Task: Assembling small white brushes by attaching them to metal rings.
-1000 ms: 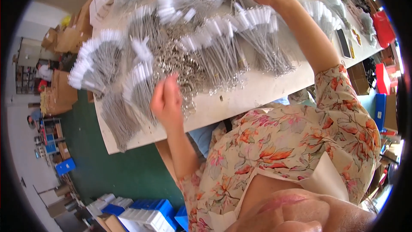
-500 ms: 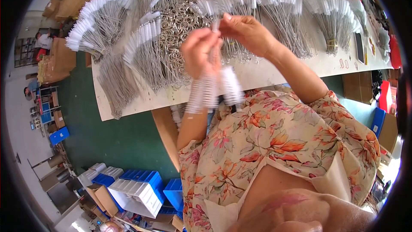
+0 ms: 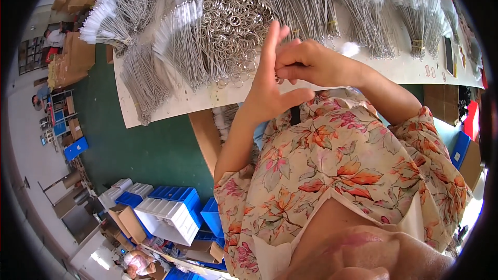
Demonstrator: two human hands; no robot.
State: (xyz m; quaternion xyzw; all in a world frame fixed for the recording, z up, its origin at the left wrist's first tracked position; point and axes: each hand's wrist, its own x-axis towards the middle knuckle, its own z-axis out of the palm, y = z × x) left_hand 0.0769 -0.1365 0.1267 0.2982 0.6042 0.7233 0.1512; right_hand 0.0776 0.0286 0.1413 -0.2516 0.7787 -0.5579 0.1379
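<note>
Small silver metal ring (image 3: 280,79) sat pinched at the right hand's fingertips, just off the table's near edge and above the lap, barely visible between the two hands. Right hand (image 3: 316,65) was closed on it, thumb against forefinger, knuckles pointing left. Left hand (image 3: 272,85) stood upright directly left of the ring, palm facing the right hand, fingers spread and pointing up toward the table, thumb out to the right under the ring; it gripped nothing that I could see. So the ring lay at the contact line between both hands, right hand holding, left hand touching or almost touching. Couldn't tell the ring's plane, too small.

Behind the hands: heap of loose silver metal split rings (image 3: 228,26) on the white worktable (image 3: 166,106), nearer the left hand. Bundles of thin wire-handled brushes with white bristle tips (image 3: 181,41) fanned around the heap, long axes running roughly away from the person. Blue and white plastic bins (image 3: 171,212) on the green floor, well apart.
</note>
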